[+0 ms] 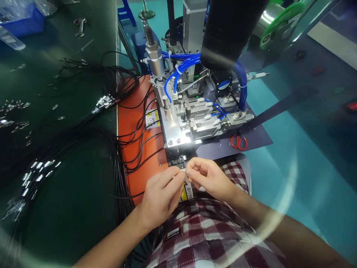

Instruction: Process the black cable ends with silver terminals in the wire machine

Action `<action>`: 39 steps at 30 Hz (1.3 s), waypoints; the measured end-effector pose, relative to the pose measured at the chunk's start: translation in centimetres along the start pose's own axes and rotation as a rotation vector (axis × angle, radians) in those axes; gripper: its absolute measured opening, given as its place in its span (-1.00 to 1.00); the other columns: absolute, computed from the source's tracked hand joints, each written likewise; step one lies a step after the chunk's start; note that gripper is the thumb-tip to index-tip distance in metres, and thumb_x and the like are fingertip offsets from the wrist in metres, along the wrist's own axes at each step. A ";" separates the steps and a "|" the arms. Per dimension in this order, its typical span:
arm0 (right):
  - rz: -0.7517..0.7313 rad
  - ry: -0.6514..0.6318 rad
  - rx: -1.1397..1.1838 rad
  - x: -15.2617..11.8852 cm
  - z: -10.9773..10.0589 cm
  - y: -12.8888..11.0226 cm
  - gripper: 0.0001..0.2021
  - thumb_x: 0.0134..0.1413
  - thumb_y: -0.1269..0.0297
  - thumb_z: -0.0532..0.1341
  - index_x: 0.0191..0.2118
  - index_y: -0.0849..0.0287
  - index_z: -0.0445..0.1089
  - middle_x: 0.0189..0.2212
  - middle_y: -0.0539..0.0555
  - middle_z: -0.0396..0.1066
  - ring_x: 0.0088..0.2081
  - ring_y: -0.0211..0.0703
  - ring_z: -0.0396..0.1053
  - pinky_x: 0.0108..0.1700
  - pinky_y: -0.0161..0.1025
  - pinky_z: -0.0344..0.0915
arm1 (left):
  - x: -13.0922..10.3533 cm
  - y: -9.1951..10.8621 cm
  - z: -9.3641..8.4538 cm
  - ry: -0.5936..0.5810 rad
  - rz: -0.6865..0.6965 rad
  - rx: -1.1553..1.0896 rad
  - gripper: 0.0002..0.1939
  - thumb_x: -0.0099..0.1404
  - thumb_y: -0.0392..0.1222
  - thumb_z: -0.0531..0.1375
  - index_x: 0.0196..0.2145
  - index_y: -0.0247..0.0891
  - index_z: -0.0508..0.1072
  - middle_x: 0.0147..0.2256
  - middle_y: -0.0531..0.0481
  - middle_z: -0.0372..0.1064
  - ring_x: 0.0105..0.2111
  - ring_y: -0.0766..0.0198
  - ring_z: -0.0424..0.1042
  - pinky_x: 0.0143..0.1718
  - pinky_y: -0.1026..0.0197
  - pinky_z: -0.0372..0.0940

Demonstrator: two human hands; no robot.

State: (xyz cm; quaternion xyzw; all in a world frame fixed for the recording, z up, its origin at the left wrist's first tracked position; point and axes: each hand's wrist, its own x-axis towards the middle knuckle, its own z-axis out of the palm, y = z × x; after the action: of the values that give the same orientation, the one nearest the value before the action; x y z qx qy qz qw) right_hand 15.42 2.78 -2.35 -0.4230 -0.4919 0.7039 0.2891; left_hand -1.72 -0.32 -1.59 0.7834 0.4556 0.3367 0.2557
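My left hand (163,191) and my right hand (208,178) meet just in front of the machine, thumbs and fingers pinched. Between their fingertips shows a small pale, silvery cable end (183,170), mostly covered by the fingers. A thin black cable (136,195) runs from the left to behind my left hand. Close beyond the fingertips is the black feed track (175,158) of the metal machine (175,128). Several black cables (141,134) lie across its orange plate (132,119) and reach the machine's side.
Red-handled scissors (238,142) lie on the dark board right of the machine. On the green table (72,201) at left are bundled cables with silvery ends (39,173), loose metal pieces (15,106), a wrench (81,28) and a blue bin (25,22). A black cylinder (231,33) hangs above.
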 end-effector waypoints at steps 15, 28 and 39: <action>-0.002 0.118 -0.008 3.1 -2.3 1.3 -0.75 0.04 0.13 0.21 -0.47 0.19 0.25 -0.57 -0.07 0.28 -0.62 -0.38 0.11 -0.56 -0.35 0.06 | 2.0 -3.3 -0.4 -0.065 -0.014 0.142 -0.77 0.35 -0.37 0.03 -0.16 -0.28 0.46 -0.34 -0.01 0.28 -0.34 0.34 0.35 -0.31 0.34 0.27; 0.031 0.160 -0.077 3.7 -1.9 1.9 -0.78 0.06 0.17 0.19 -0.46 0.20 0.27 -0.58 -0.06 0.27 -0.62 -0.37 0.11 -0.56 -0.35 0.07 | 1.9 -4.4 -0.5 -0.145 0.193 0.404 -0.67 0.39 -0.33 -0.07 -0.08 -0.41 0.46 -0.40 -0.07 0.30 -0.47 0.30 0.35 -0.46 0.30 0.32; 0.066 0.171 -0.088 4.0 -2.1 2.2 -0.80 0.05 0.18 0.19 -0.45 0.21 0.28 -0.57 -0.05 0.30 -0.62 -0.36 0.14 -0.55 -0.34 0.09 | 1.9 -4.5 -0.2 -0.176 0.152 0.414 -0.68 0.38 -0.33 -0.05 -0.07 -0.39 0.45 -0.38 -0.08 0.31 -0.46 0.27 0.37 -0.46 0.25 0.36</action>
State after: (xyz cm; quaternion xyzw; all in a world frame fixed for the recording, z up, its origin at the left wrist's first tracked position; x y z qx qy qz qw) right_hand 15.43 6.22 -5.99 -0.5097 -0.4819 0.6521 0.2877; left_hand -3.62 3.43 -4.07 0.8774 0.4307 0.1847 0.1024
